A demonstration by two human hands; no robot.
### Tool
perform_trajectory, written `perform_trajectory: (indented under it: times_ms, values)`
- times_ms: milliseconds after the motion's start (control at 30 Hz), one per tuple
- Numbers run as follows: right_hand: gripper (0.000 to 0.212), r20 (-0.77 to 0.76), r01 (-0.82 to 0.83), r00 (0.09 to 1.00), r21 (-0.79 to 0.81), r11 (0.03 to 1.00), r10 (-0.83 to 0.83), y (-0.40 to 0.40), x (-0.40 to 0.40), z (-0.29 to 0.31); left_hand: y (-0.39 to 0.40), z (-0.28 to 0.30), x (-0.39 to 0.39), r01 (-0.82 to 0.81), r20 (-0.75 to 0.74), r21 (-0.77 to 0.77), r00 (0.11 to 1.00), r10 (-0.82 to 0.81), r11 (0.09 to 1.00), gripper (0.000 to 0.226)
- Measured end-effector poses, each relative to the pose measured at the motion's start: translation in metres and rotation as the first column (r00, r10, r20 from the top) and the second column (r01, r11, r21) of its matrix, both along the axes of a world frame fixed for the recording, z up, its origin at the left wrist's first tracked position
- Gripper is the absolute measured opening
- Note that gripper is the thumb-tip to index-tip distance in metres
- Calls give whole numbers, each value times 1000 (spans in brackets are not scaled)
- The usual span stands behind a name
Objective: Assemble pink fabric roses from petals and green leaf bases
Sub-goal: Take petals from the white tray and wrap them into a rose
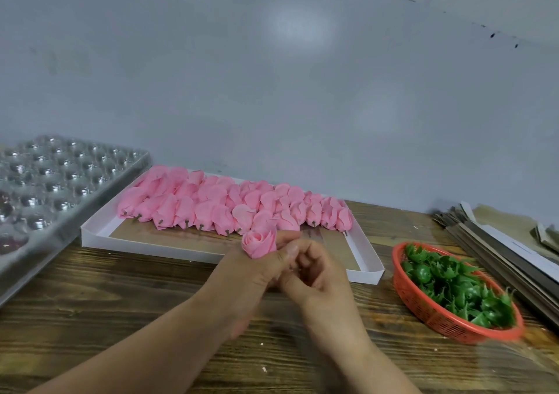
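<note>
My left hand (257, 268) grips a pink fabric rose (259, 243) by its lower part, bloom up, over the front edge of the white tray (93, 233). My right hand (317, 272) is curled close against the left hand's fingers beneath the rose; what its fingertips hold is hidden. Several pink rose heads (211, 203) with short stems lie in rows in the tray. Green leaf bases (453, 284) fill a red plastic basket (435, 321) at the right.
A clear plastic blister tray (60, 179) with round cavities lies at the left on the wooden table (121, 309). Flat stacked cardboard pieces (499, 242) sit at the far right. A grey wall stands behind.
</note>
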State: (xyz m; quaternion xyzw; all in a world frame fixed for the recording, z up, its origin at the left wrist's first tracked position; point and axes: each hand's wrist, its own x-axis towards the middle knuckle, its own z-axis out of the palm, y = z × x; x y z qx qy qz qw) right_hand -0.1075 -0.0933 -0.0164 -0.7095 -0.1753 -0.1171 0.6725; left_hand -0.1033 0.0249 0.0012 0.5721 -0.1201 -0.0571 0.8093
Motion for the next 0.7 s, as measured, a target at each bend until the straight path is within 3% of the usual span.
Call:
perform_trajectory:
  times_ms: [100,267,333,433,500,600,700]
  values:
    - [31,111,288,958,-352,891,-266,-24,9,16,1,-8,9,-84,18,35,996,83,996,13]
    - [31,166,543,828,-478,691,-536,-95,17,53,0,-18,20,-30,-12,17,999,30,999,28]
    - [30,170,579,769,-594,559,-616,-125,16,65,0,-19,22,-42,-43,-12,998,41,999,25]
    - [19,122,453,712,-833,319,-692,-163,16,71,1,-18,23,-57,-84,13,995,58,998,27]
    - [15,24,239,714,-948,212,-699,-175,19,70,1,-19,24,-42,-80,33,996,44,999,29]
    - [21,-137,-97,722,-991,97,-678,-176,22,65,1,-19,25,-13,-58,67,998,16,998,32]
    - [15,-150,-175,727,-984,31,-671,-175,27,60,0,-19,26,9,-85,48,996,-5,999,33]
